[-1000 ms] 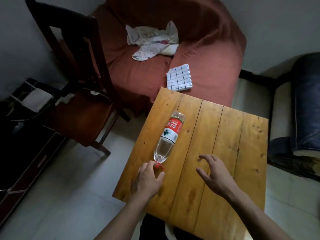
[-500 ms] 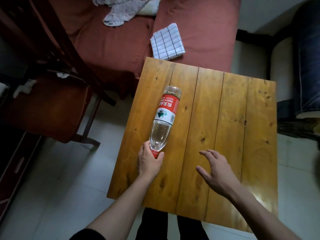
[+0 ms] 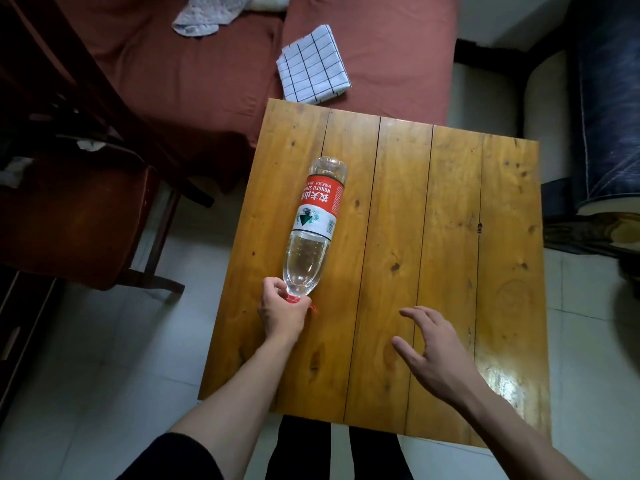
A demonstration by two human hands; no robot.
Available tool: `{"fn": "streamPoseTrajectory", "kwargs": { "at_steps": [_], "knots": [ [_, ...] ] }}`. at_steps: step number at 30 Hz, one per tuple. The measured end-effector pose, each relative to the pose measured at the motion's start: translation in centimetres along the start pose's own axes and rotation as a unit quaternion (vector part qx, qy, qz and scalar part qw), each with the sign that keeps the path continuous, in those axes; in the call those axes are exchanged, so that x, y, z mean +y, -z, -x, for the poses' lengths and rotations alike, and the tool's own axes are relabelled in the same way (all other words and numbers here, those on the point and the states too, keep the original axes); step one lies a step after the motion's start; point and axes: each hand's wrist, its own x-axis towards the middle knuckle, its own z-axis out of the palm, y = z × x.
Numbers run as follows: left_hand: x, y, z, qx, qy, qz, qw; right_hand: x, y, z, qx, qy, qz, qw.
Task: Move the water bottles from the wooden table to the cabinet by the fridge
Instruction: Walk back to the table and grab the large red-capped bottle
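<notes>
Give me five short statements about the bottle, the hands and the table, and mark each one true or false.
1. The bottle lies on its side on the table. True.
2. The left hand grips the bottle at its cap end. True.
3. The right hand holds a second bottle. False: it is open and holds nothing.
4. The bottle's label is blue. False: it is red and white.
5. The checked cloth lies on the table. False: it lies on the red sofa beyond the table.

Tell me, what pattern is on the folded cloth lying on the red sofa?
The folded cloth is white with a dark grid check, seen in the head view.
</notes>
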Motion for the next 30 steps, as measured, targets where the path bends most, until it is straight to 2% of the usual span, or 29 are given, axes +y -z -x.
{"fn": "streamPoseTrajectory", "kwargs": {
  "at_steps": [8,14,23,30],
  "knots": [
    [3.1,2.4,2.1,0.043,-0.056,-0.01,0.997,-1.7,2.2,0.2,0.01,0.009,-0.01,1.0],
    [8.2,6.1,3.7,0.07,-0.151,-0.071,0.984,-4.1,5.2,1.1,0.037,0.018,-0.02,0.999],
    [17.0,10.3,6.5,0.051,-0.332,-0.22,0.916,-6.5,10.6,3.2,0.097,0.036,-0.041,0.994],
    [19.0,9.3,8.6,0.014,-0.421,-0.279,0.863,-6.0,13.1,5.0,0.111,0.03,-0.047,0.992]
  ]
}}
